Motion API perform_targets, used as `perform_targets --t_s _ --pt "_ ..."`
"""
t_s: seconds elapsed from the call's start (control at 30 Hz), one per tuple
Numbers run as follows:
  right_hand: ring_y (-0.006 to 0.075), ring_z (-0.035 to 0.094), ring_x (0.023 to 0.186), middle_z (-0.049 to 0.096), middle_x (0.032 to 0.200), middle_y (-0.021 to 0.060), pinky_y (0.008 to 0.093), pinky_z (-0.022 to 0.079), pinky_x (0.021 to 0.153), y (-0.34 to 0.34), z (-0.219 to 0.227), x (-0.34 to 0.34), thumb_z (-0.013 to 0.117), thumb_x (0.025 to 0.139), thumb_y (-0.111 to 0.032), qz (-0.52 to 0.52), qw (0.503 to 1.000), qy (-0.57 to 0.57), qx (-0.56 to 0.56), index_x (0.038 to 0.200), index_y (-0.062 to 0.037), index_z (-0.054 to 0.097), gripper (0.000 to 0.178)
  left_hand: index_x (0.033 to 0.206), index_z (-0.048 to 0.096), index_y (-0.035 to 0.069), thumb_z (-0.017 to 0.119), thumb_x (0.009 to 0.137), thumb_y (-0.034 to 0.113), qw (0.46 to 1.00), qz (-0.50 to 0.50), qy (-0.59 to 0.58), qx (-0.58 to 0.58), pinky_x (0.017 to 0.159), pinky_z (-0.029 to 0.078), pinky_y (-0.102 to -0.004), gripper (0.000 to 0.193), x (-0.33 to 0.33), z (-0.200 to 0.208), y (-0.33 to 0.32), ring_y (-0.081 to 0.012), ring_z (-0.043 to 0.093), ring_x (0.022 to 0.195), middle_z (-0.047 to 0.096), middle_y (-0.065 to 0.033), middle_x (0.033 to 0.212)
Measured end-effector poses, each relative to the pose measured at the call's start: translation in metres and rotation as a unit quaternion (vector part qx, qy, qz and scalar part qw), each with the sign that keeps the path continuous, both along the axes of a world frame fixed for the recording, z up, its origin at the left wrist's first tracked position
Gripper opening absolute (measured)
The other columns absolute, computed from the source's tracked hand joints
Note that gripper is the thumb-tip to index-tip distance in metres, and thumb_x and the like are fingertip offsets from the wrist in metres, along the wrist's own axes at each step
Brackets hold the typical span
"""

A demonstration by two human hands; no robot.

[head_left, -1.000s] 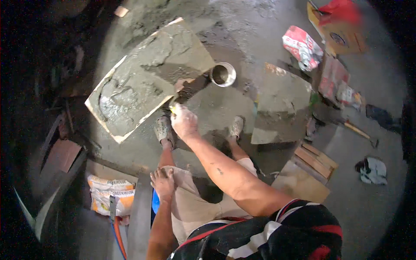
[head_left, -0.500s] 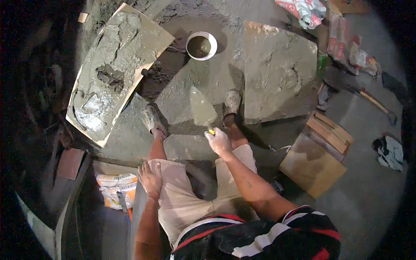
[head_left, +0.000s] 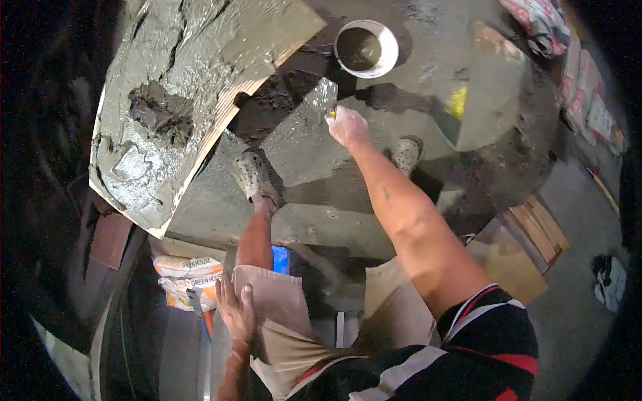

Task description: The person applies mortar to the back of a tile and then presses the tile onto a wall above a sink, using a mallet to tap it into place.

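My right hand (head_left: 348, 127), dusted pale, is closed round the yellow handle of a trowel. The trowel's wet grey blade (head_left: 322, 97) points forward and left, over the wet cement floor, right of a tilted board (head_left: 221, 127). That board carries a thick spread of wet grey mortar (head_left: 214, 57) with a dark rough hollow in it. Beyond my right hand stands a white bucket (head_left: 390, 57) holding murky grey liquid. My left hand (head_left: 237, 311) lies on my left thigh, its fingers stretched out and holding nothing.
My feet in clogs (head_left: 253, 175) stand on wet cement. An orange-white bag (head_left: 190, 281) lies at left. Wooden pieces and a panel (head_left: 515, 250) sit at right. Red-white sacks (head_left: 588, 93) lie far right. A yellow patch (head_left: 457, 101) shows on a blurred grey area.
My right hand has carried the trowel forward, from between my feet toward the board and bucket. The view has shifted, with my body leaning forward. My left hand stays on my thigh.
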State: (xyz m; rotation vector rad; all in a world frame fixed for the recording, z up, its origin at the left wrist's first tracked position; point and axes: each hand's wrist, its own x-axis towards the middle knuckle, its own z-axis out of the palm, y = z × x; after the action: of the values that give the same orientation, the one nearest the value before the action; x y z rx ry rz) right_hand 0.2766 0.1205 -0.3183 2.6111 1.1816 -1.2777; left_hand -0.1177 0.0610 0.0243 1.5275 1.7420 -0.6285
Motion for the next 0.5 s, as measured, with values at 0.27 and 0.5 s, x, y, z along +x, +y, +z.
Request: perform_targets --t_s 0.27,0.5 --pt "0.0372 0.073 0.091 0.075 0.098 0.0183 0.0494 0.057 0.079 0.028 -0.04 -0.032 0.067 0.092 -0.044 -0.001 0.999 0.046 0.019 0.105 -0.0062 0.068 0.04 0.152 0.041 -0.006 0.057 0.102 0.048 1.0 -0.009 0.004 -0.008 0.121 0.025 -0.0546 0.076 -0.012 0.0 0.021 -0.0472 0.032 0.148 0.042 -0.0288 0.155" --pt "0.0127 0.055 0.052 0.058 0.066 0.0045 0.0332 0.041 0.046 -0.026 0.031 0.006 0.071 0.093 -0.042 -0.15 0.924 0.333 -0.112 0.091 -0.0044 0.063 0.039 0.15 0.042 -0.009 0.057 0.102 0.048 1.0 0.015 -0.012 -0.023 0.121 0.026 -0.0538 0.076 -0.006 -0.004 0.019 -0.0471 0.033 0.147 0.042 -0.0313 0.154"
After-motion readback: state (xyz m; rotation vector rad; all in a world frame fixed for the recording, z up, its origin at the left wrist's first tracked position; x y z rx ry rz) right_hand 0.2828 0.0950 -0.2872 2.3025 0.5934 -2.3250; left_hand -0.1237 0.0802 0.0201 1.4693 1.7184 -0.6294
